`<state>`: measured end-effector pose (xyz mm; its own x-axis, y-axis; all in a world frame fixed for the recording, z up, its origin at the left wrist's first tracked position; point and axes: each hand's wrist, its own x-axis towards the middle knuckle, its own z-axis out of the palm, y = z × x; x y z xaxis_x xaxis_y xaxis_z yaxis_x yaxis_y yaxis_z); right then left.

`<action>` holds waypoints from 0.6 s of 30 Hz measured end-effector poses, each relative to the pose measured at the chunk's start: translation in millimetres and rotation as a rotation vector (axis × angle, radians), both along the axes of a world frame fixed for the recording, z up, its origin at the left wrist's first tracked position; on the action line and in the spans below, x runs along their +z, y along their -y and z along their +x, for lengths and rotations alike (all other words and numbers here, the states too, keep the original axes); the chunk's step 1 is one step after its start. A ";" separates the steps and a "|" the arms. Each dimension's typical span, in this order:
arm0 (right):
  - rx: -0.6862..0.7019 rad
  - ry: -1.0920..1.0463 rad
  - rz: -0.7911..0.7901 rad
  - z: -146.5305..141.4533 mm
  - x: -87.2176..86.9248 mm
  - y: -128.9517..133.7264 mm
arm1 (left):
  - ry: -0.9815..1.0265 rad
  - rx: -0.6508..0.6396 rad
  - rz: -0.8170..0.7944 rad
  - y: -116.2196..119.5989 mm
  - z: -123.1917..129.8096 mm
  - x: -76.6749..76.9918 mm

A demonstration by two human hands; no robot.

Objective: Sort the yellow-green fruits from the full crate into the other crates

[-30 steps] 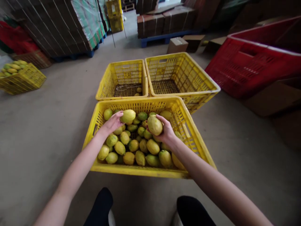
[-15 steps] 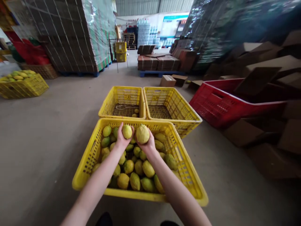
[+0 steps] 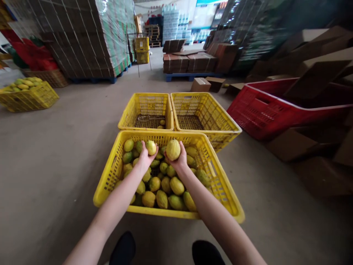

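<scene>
A: State the position and load of the left hand [image 3: 146, 157].

B: The left hand is above the near crate [image 3: 165, 212], palm up. Its fingers are curled into a cup, closed only as far as the load allows, and have hold of the smaller yellow fruit [image 3: 151, 147]. The thumb bears on the left side of the fruit; fingertips show at the right.

A: State the same for the right hand [image 3: 179, 159].

B: The right hand is palm up over the same crate, just to the right of the left hand. Its fingers are bent around the larger pale-yellow fruit [image 3: 173, 149], with the thumb upright along the right side. The fingers beneath appear spread for support, although the fruit hides most of them.

A: Give the spacing of the two held fruits.

B: They are side by side and apart, near the far wall of the crate.

A: Specify the contents of the near crate.

B: Loose fruits [image 3: 161, 199], green to yellow, lie piled below both hands. The forearms cover part of the pile.

A: Identify the adjacent units.

B: Just beyond the far rim are the far left crate [image 3: 146, 129], with a few small fruits in its near right corner, and the far right crate [image 3: 220, 140]. The red crate [image 3: 256, 114] stands farther right on the floor [image 3: 77, 129]. Well apart at the left, the side crate [image 3: 33, 97] carries a heap of similar fruit.
</scene>
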<state>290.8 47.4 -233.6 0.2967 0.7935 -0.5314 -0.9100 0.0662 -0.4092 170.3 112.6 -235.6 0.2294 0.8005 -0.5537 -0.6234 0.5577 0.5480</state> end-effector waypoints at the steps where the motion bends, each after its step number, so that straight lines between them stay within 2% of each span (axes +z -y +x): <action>1: 0.016 0.006 -0.022 -1.3 -1.6 -0.1 | 0.018 -0.008 0.000 -0.2 -0.1 -0.7; 4: 0.034 0.034 -0.068 -3.6 -6.1 -1.3 | 0.104 0.044 -0.034 -2.7 -0.2 -1.7; 8: 0.018 0.051 -0.019 0.2 -8.9 -3.8 | 0.155 0.121 -0.092 -8.4 0.6 1.2; 13: 0.087 0.121 0.038 3.4 -10.9 -5.9 | 0.241 0.031 -0.106 -12.7 -3.7 -2.4; 18: 0.068 0.123 0.011 3.4 -14.7 -7.9 | 0.214 -0.004 -0.131 -13.9 -8.1 -9.7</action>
<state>294.2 55.3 -248.3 0.3049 0.8192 -0.4857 -0.8555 0.0114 -0.5177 162.2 126.4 -245.3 0.3552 0.7243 -0.5909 -0.7153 0.6176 0.3269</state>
